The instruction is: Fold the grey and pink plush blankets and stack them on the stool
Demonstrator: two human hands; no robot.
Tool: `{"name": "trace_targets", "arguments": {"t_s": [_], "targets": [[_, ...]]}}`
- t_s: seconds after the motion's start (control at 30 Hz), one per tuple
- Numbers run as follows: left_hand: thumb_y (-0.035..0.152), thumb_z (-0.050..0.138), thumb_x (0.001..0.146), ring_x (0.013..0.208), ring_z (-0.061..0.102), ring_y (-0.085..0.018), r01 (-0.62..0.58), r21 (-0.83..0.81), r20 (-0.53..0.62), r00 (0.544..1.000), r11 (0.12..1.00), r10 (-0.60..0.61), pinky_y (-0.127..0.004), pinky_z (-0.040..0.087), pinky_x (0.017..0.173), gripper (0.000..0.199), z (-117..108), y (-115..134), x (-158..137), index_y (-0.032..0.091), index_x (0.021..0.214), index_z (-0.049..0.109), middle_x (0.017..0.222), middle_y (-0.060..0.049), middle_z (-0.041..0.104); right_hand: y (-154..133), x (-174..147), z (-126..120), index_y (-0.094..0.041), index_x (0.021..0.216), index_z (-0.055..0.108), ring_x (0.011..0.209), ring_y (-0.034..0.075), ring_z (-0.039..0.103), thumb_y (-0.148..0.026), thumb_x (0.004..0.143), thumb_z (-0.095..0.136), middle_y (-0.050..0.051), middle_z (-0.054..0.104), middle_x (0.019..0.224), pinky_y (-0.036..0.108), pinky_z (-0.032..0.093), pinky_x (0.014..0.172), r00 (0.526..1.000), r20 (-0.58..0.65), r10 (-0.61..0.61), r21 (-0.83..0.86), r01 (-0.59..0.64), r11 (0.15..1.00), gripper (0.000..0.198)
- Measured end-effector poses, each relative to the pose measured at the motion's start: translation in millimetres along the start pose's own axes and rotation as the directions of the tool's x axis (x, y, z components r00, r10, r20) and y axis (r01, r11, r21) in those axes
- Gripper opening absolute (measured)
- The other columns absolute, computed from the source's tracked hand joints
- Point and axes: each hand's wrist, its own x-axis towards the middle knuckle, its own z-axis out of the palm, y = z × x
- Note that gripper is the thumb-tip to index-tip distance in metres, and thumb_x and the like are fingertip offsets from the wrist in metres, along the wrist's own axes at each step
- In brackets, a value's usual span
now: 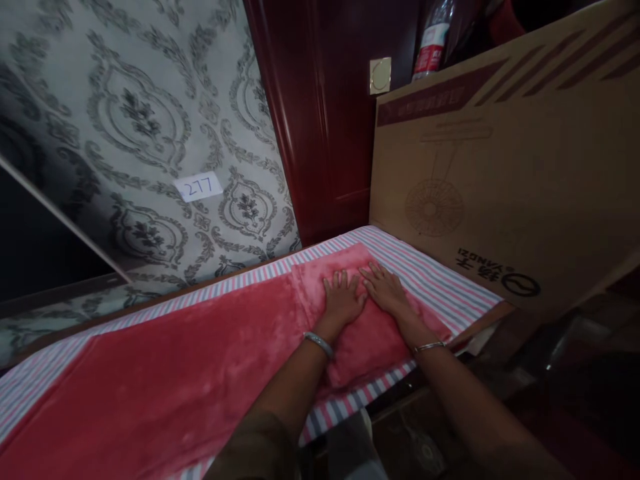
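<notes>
A long red plush blanket [190, 353] lies spread over a striped cloth [425, 267] on a table. Its right end is folded over on itself, and the fold's edge runs just left of my hands. My left hand [344, 300] rests flat on this folded part with its fingers spread. Close beside it, my right hand [385, 288] presses on the same layer, fingers stretched out and apart. Each wrist wears a bangle. Neither hand grips the fabric.
A large cardboard box [500, 173] stands along the table's right side, with a plastic bottle [434, 47] behind it. Patterned wallpaper [140, 120] bearing a paper label marked 277 [199, 187] and a dark red door panel [340, 120] rise at the back.
</notes>
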Motion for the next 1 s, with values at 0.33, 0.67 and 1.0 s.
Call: {"name": "trace_targets", "arguments": {"t_s": [0.33, 0.67, 1.0], "targets": [[0.069, 0.022, 0.094, 0.154, 0.013, -0.035, 0.256, 0.119, 0.083, 0.960, 0.959, -0.267, -0.063, 0.009, 0.120, 0.082, -23.6, -55.1, -22.2, 0.017, 0.158, 0.028, 0.165, -0.019, 0.021, -4.6, -2.3, -5.5, -0.035, 0.153, 0.038, 0.151, 0.025, 0.021, -0.041, 0.103, 0.022, 0.001, 0.027, 0.165, 0.056, 0.028, 0.116, 0.998, 0.048, 0.034, 0.025, -0.036, 0.999, 0.053], [0.055, 0.030, 0.097, 0.152, 0.021, -0.034, 0.193, 0.086, 0.012, 0.981, 0.977, -0.195, -0.059, 0.013, 0.122, 0.074, -44.6, -67.5, -8.1, 0.007, 0.153, 0.033, 0.161, -0.022, 0.030, -4.1, 48.7, -32.8, -0.032, 0.153, 0.039, 0.145, 0.035, 0.034, -0.046, 0.099, 0.032, 0.008, 0.037, 0.160, 0.065, 0.035, 0.108, 0.985, 0.167, 0.045, 0.057, -0.055, 0.997, 0.057], [0.060, 0.028, 0.097, 0.151, 0.023, -0.034, 0.208, 0.064, 0.031, 0.977, 0.976, -0.211, -0.061, 0.014, 0.120, 0.071, -22.7, -77.3, 40.8, 0.019, 0.155, 0.034, 0.162, -0.018, 0.030, -30.3, 77.8, -8.4, -0.030, 0.155, 0.035, 0.153, 0.029, 0.015, -0.051, 0.100, 0.032, 0.005, 0.027, 0.165, 0.058, 0.025, 0.116, 0.994, 0.104, -0.047, 0.023, 0.045, 0.999, 0.059]]}}
